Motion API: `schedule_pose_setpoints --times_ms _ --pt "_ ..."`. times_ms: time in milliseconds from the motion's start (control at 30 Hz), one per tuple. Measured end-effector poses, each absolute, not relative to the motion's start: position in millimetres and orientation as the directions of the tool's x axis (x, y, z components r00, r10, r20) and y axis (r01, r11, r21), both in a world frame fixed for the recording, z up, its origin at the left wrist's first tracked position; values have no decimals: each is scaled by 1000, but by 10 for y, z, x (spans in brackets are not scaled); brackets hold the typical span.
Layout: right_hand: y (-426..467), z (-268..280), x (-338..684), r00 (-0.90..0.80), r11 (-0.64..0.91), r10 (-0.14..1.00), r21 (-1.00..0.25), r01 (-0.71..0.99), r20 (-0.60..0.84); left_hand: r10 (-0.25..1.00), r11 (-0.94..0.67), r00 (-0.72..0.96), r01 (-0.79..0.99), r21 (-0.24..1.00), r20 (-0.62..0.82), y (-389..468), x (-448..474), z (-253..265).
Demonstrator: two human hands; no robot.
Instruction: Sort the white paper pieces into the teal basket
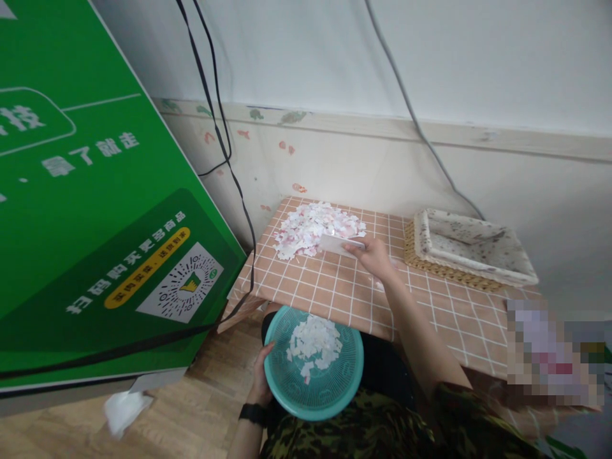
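Note:
My right hand (373, 256) reaches over the table and is closed on the edge of a flat white card (337, 244). The card's far end meets the near right side of a heap of torn paper scraps (310, 229), white with some pink. Below the table's front edge, a round teal plastic colander (329, 392) sits at my lap, tilted towards me. My left hand (261, 376) grips its left rim, thumb on top and the other fingers mostly hidden. White paper scraps (315, 344) lie inside the colander.
A brown checked cloth covers the table (306, 287). A lined wicker basket (478, 255) stands at its right. On the left rises a large green panel (95, 223), with a black cable (246, 217) hanging before it. A white plastic bag (125, 411) lies on the floor.

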State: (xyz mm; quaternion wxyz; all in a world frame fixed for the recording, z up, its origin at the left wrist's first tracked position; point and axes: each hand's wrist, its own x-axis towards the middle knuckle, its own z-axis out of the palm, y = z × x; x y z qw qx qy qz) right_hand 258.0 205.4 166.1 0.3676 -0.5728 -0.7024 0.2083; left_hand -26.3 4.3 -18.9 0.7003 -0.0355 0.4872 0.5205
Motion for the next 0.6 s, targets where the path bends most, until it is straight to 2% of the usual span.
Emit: schedule_pose_setpoints --times_ms 367,600 --pt "2128 1699 2461 -140 307 939 -584 751 313 705 462 -6 -755 466 -709 41 -264 -197" --pt "2133 1739 2474 -178 321 942 -607 727 285 696 459 -3 -767 449 -718 43 -267 -204"
